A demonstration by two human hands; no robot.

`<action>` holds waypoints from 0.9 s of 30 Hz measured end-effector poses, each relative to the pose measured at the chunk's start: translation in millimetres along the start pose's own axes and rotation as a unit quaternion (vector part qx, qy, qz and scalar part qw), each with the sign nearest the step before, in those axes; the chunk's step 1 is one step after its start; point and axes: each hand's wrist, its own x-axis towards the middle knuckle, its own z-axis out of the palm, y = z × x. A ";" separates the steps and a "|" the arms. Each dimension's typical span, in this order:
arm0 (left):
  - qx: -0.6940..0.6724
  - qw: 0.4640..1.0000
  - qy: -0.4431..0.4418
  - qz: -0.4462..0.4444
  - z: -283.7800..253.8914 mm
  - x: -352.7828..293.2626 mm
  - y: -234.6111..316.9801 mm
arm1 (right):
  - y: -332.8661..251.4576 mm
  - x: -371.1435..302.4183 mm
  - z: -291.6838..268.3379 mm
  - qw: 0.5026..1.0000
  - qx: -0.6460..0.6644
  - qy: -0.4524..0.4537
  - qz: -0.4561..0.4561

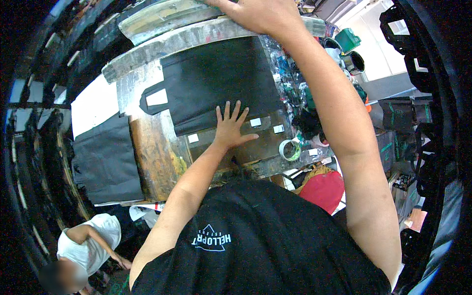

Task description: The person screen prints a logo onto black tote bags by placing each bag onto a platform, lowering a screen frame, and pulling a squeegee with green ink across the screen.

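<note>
A flat black bag (pixel 221 73) with a looped handle lies on the worktable. My left hand (pixel 230 130) rests palm down at its near edge, fingers spread, holding nothing. Small white pads (pixel 255 122) sit on the board close to that hand. At the upper edge, my right hand (pixel 263 17) reaches over a long, paint-stained bar (pixel 182 45), which looks like the side of a frame. Its thumb points left toward a second, yellowish bar (pixel 162 20). The other fingers run out of the picture, so their grip is hidden.
Another black bag (pixel 105 157) lies to the left. A roll of tape (pixel 289 150) and a red round seat (pixel 322 191) are nearby on the right. Open cans (pixel 353 62) and a green container (pixel 347 40) stand farther off. A person in a white shirt (pixel 93 241) is at lower left.
</note>
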 end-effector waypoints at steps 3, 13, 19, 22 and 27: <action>0.013 1.000 0.007 -0.003 2.1 -3.6 3.5 | -1.3 -5.1 0.3 1.000 -0.009 0.015 -0.020; -0.262 0.956 0.041 -0.122 -46.8 -15.6 4.1 | -21.6 -21.5 -10.2 0.999 -0.010 0.051 0.000; -0.796 0.510 0.300 -0.125 -240.5 -70.0 -3.0 | -9.9 -108.2 42.3 0.996 -0.067 0.030 -0.059; -0.847 0.391 0.257 -0.253 -231.3 -107.5 -0.4 | -18.0 -171.7 49.4 0.989 -0.052 -0.119 -0.071; -0.824 0.411 0.193 -0.339 -114.5 -137.7 -19.4 | -7.8 -206.3 110.3 0.964 -0.019 -0.263 -0.023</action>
